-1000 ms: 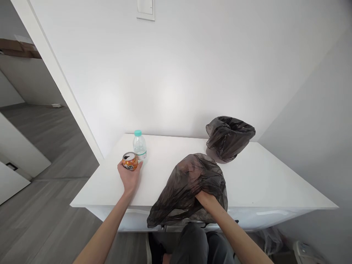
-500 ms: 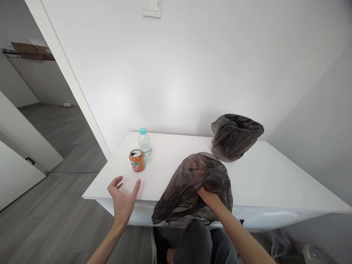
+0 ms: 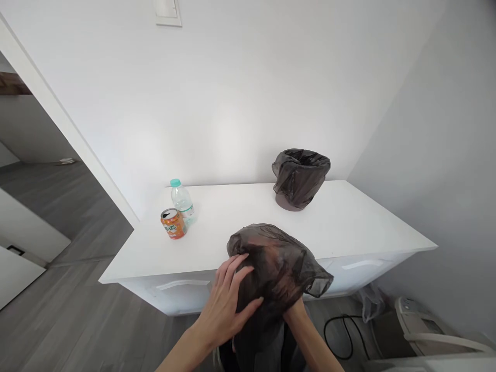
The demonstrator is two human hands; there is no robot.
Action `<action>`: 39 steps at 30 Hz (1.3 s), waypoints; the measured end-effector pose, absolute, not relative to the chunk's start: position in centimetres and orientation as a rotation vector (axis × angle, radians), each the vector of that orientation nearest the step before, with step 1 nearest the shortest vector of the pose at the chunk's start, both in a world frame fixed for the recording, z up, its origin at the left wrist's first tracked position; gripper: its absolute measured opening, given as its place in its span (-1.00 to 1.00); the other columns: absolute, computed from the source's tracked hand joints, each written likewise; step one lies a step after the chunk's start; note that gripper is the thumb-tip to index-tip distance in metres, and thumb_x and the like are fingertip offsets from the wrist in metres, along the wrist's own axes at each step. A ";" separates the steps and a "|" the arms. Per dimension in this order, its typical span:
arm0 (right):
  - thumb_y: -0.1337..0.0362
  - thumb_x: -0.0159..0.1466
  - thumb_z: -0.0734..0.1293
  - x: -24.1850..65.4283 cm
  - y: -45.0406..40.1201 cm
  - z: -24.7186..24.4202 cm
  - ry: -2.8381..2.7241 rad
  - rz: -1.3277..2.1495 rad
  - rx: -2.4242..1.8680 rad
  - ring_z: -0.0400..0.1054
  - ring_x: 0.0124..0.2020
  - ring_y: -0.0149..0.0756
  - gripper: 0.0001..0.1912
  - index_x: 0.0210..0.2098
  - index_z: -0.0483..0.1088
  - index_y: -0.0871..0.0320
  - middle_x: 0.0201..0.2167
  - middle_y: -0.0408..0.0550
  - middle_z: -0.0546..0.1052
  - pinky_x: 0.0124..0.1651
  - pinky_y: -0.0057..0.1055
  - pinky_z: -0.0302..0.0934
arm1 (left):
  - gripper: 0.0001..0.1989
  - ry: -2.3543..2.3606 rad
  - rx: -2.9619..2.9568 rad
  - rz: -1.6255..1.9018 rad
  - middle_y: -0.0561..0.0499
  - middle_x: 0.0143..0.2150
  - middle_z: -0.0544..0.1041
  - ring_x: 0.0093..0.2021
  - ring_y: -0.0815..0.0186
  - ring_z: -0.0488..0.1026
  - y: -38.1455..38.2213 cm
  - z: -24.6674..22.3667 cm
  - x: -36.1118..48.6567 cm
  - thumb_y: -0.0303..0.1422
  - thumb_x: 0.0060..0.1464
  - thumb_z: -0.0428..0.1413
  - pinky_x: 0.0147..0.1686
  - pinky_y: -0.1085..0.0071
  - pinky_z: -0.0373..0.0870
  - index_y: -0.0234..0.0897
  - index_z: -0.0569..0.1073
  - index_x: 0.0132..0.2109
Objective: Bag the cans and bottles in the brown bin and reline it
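A dark translucent plastic bag (image 3: 277, 253) is held up over the front edge of the white cabinet, its lower part hanging down towards my legs. My right hand (image 3: 277, 268) is inside it up to the wrist, showing only dimly through the film, so its fingers are unclear. Against the bag's left side lies my left hand (image 3: 228, 299), fingers stretched and apart, thumb pointing right. An orange drink can (image 3: 173, 223), opened at the top, stands on the cabinet top at the left. Right behind it is a clear plastic bottle (image 3: 182, 199) with a turquoise cap.
At the back right of the white cabinet top (image 3: 228, 206) stands a small bin (image 3: 301, 178) lined with a similar dark bag. A grey-white appliance (image 3: 422, 320) and a black cable (image 3: 344, 330) are on the floor at right. The wall rises behind.
My left hand has moved right from near the can onto the bag. The bag and right hand have come lower and closer to me. The view has swung to the right.
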State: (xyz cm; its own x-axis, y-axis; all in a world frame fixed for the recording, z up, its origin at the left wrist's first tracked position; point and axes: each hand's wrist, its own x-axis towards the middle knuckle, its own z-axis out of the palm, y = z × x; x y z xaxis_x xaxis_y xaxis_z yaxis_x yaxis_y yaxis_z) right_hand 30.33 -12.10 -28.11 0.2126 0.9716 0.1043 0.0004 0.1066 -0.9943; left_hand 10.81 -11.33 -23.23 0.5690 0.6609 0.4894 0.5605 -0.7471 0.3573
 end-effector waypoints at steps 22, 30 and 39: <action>-0.01 0.21 0.51 34.0 -8.9 -24.2 -0.542 1.125 -0.895 0.38 0.30 -0.05 -0.31 0.23 0.35 0.15 0.26 0.09 0.49 0.37 -0.10 0.27 | -0.58 1.369 2.261 1.090 -0.24 0.30 0.42 0.34 0.12 0.36 3.5 -23.1 14.6 -0.33 0.39 -0.17 0.36 0.03 0.25 -0.28 0.26 0.31; -0.01 0.17 0.55 33.2 -10.6 -22.4 -0.848 1.289 -0.862 0.42 0.24 -0.03 -0.34 0.17 0.43 0.12 0.18 0.06 0.56 0.34 -0.07 0.28 | -0.25 1.001 2.570 0.829 -0.18 0.34 0.41 0.32 -0.01 0.36 -5.8 -19.3 15.2 -0.13 0.21 0.24 0.29 -0.01 0.33 -0.12 0.15 0.44; 0.06 0.33 0.42 35.1 -10.1 -23.0 -1.592 0.922 -1.278 0.19 0.41 0.00 -0.29 0.41 0.18 -0.13 0.43 -0.02 0.26 0.39 0.02 0.19 | -0.34 1.424 1.662 1.142 -0.11 0.05 0.58 0.01 0.08 0.58 -6.4 -21.0 8.6 -0.03 0.02 0.32 0.02 0.15 0.54 -0.19 0.32 0.17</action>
State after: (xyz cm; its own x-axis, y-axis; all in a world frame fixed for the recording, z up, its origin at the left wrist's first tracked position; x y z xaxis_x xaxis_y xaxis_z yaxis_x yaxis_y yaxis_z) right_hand 35.14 -10.12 -22.96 -0.0933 0.9798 0.1767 0.3341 0.1980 -0.9215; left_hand 8.57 -6.42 -20.98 0.0256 0.9803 0.1959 0.4038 -0.1894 0.8950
